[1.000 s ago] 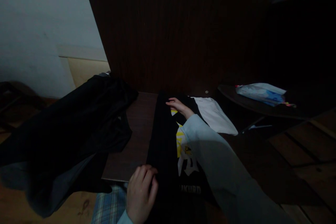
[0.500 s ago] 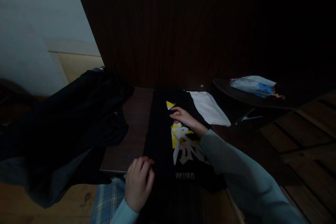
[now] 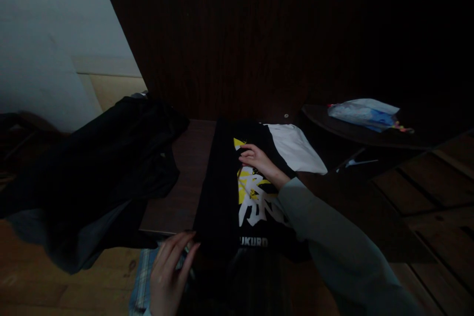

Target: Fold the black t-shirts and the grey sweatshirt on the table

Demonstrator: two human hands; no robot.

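The room is dim, and the dark wooden surface [image 3: 187,173] shows best as a brownish strip, its front edge catching a little light. Behind it a tall dark panel [image 3: 229,34] rises, with a small pale round spot low down near its foot; to the left stands a bluish-grey wall [image 3: 52,24] with a cream patch [image 3: 116,90] near its base. On the surface, in the middle, lies a black shirt [image 3: 218,177], spread flat, a yellow and white print running down it and its left part lying folded inward over the lettering. The person's right hand [image 3: 257,159] rests on that print, fingers slack and loosely bent, free of any grip. The left hand [image 3: 171,266] is at the shirt's near left corner, thumb and fingertips at the cloth's edge; I cannot tell whether they pinch it. A white cloth [image 3: 298,148] lies just beyond the shirt on the right, and farther over a plastic packet [image 3: 365,114] sits on a curved dark shelf [image 3: 329,131]. A dark garment [image 3: 107,168] is heaped on the left, hanging past the edge above the wooden floor [image 3: 70,281].
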